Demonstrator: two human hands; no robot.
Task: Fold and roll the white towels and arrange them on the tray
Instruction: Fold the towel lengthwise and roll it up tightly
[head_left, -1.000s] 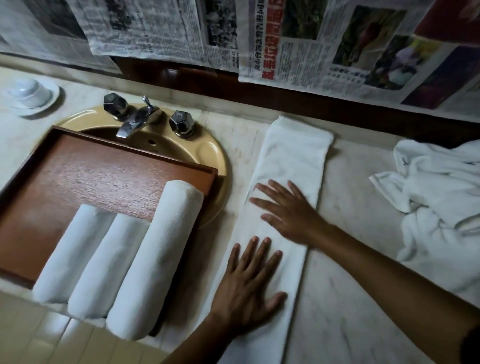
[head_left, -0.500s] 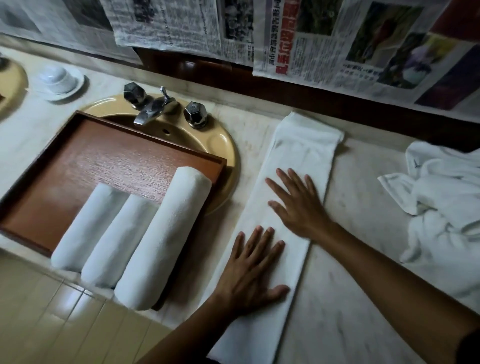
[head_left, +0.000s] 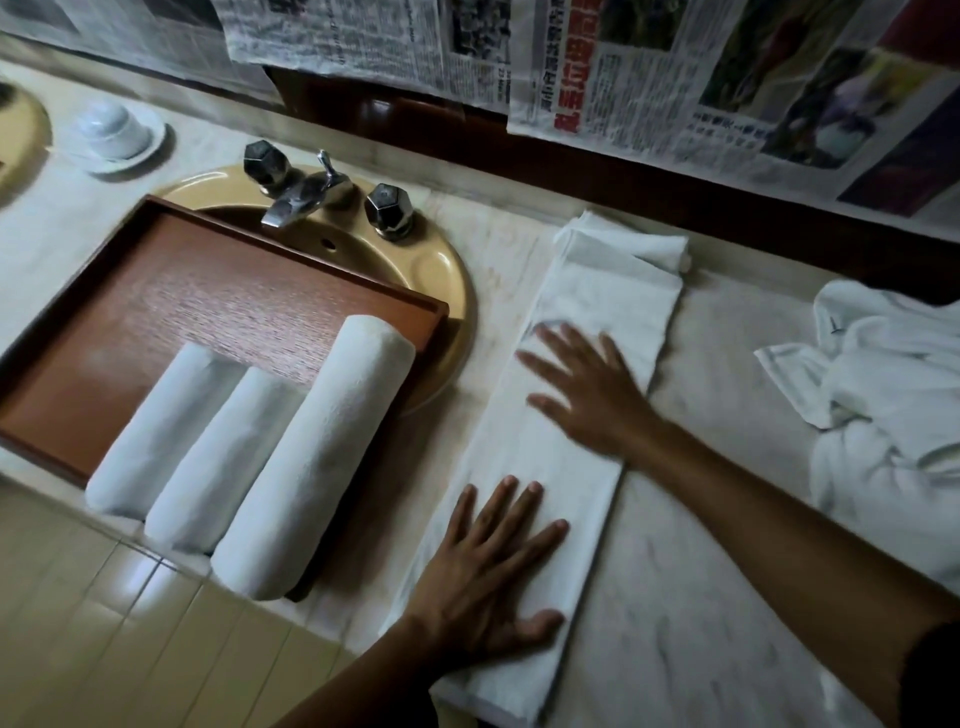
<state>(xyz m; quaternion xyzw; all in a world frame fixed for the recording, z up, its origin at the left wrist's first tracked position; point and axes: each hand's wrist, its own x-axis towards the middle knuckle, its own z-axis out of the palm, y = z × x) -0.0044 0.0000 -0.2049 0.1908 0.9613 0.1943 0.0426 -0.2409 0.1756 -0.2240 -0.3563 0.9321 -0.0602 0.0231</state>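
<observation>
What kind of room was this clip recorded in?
Most likely a bathroom, perhaps in a hotel: a yellow sink with a metal tap is set into a marble counter, and rolled white towels sit on a wooden tray.

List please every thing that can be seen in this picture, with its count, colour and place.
rolled towels: 3, white, side by side at the near end of the tray
tray: 1, reddish-brown wood, lying over the sink
sink: 1, yellow, set in the counter, mostly covered by the tray
faucet: 1, silver, with two dark knobs, at the back of the sink
folded towel: 1, white, long strip flat on the counter
loose towels: a pile, white, far right on the counter
cup and saucer: 1, white, cup upside down, back left
newspapers: several sheets, on the wall
left hand: flat on the strip, near end
right hand: flat on the strip, middle
</observation>
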